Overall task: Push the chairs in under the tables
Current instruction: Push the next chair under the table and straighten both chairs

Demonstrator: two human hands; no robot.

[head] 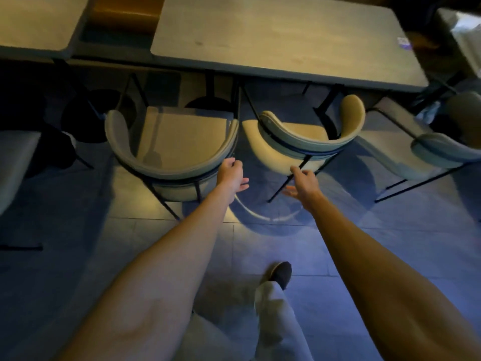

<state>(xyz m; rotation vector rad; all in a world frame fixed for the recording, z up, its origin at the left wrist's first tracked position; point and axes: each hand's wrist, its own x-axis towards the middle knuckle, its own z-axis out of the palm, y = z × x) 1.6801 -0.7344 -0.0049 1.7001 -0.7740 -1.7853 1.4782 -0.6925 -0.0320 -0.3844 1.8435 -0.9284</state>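
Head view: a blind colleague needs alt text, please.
A person's left hand and right hand reach toward two curved-back chairs standing out from a table: left hand beside the left chair, right hand near the middle chair. A third chair stands at right.

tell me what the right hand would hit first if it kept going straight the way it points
Probably the middle chair: the right hand points at its curved backrest and the black frame under it, just ahead. Depth is unclear, so I cannot tell whether they touch.
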